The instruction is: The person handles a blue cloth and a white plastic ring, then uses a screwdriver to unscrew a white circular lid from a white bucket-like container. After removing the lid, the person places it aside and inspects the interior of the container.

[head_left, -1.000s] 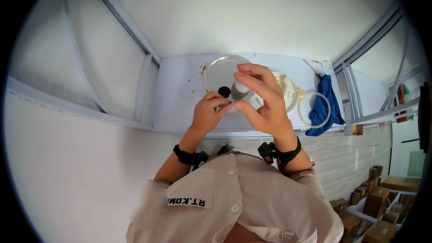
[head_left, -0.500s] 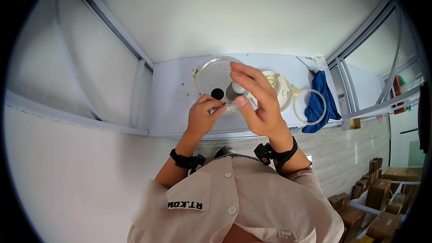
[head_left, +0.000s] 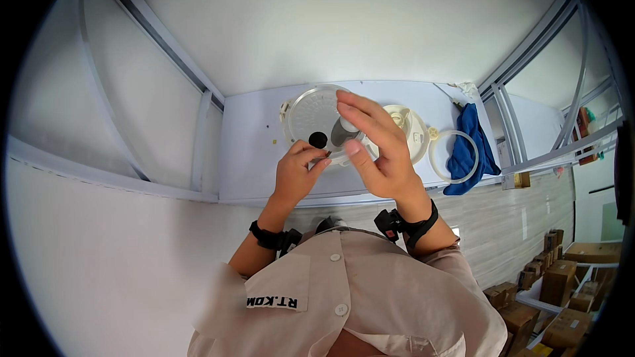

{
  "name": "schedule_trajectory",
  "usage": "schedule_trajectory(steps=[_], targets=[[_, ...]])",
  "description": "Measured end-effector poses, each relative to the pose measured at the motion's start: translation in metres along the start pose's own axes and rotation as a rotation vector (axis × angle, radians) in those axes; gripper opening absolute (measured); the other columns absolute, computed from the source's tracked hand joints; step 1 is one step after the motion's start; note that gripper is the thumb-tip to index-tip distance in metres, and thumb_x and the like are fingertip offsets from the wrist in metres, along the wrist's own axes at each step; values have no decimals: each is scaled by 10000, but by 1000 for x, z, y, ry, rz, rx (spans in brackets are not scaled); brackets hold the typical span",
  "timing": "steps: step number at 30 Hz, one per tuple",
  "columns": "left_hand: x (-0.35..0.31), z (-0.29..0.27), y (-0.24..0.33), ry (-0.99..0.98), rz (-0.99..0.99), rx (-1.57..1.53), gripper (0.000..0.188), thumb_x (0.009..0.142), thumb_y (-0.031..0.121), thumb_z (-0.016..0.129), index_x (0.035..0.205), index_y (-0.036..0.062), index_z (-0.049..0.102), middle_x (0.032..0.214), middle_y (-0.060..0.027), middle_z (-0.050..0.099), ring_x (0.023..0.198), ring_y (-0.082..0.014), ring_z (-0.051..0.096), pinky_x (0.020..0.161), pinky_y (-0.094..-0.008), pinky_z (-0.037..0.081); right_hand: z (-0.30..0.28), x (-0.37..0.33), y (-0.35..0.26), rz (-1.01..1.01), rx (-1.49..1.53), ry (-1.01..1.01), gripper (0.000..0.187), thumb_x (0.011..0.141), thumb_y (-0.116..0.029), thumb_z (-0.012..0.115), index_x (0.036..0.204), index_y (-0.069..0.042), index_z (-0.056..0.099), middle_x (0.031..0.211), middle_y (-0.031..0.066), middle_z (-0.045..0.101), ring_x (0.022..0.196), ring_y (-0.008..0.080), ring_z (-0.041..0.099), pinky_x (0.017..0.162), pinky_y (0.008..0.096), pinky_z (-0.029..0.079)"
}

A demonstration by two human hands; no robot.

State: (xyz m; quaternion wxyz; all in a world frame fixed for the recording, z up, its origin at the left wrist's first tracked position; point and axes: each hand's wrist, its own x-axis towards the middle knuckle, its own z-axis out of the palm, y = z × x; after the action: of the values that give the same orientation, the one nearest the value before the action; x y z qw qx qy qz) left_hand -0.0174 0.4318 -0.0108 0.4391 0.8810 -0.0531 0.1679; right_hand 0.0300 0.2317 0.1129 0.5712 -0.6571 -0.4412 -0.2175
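Note:
My left hand (head_left: pixel 297 170) is closed in a pinch, thumb and index finger on a small dark piece (head_left: pixel 328 154) whose kind I cannot make out. Just beyond those fingertips is a black round disc (head_left: pixel 318 139). My right hand (head_left: pixel 383 152) curves around a grey cylinder (head_left: pixel 341 135) with a whitish end, its thumb apart from the long, raised fingers. The palm side and part of the cylinder are hidden. Behind both hands lies a large round translucent tub or lid (head_left: pixel 311 109) with a ribbed face. A cream round plastic part (head_left: pixel 418 137) sits right of my right hand.
The white table (head_left: pixel 248 172) bears a white ring (head_left: pixel 432 162), a small cream knob (head_left: pixel 433 133), a blue cloth (head_left: pixel 468 139) and a thin tool (head_left: pixel 456 102) at the right. A tiny yellow bit (head_left: pixel 275 141) lies left. Metal frames stand on both sides; cardboard boxes (head_left: pixel 559 282) are at lower right.
The grey cylinder has tilted slightly in my right hand, so its whitish end shows less. The black disc has shifted a touch left. Both hands have stayed nearly in place.

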Motion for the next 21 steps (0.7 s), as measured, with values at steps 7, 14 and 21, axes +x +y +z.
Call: schedule_trajectory(steps=[7,14,21], targets=[[0,-2,-1,-6,58,0,139,885,130,842,1005,74,798,933,-38,669,640,-162,595,592,-313,497,-3,-7,4,56,-65,24,416,917,-25,748,1331,-8,709,1226,156,677,1026,309,698,912,399,565],[1,0,3,12,53,-1,121,892,137,835,983,68,794,954,-40,689,673,-172,654,609,-323,533,0,-1,-1,46,59,29,398,930,-39,750,1324,-1,704,1198,183,702,1080,318,693,982,383,549],[11,-9,4,-64,160,123,138,901,190,820,929,71,756,966,-17,702,722,-210,721,638,-340,562,-4,-10,5,37,-50,-10,409,929,-53,747,1333,-13,694,1195,167,688,1051,303,680,940,376,558]])
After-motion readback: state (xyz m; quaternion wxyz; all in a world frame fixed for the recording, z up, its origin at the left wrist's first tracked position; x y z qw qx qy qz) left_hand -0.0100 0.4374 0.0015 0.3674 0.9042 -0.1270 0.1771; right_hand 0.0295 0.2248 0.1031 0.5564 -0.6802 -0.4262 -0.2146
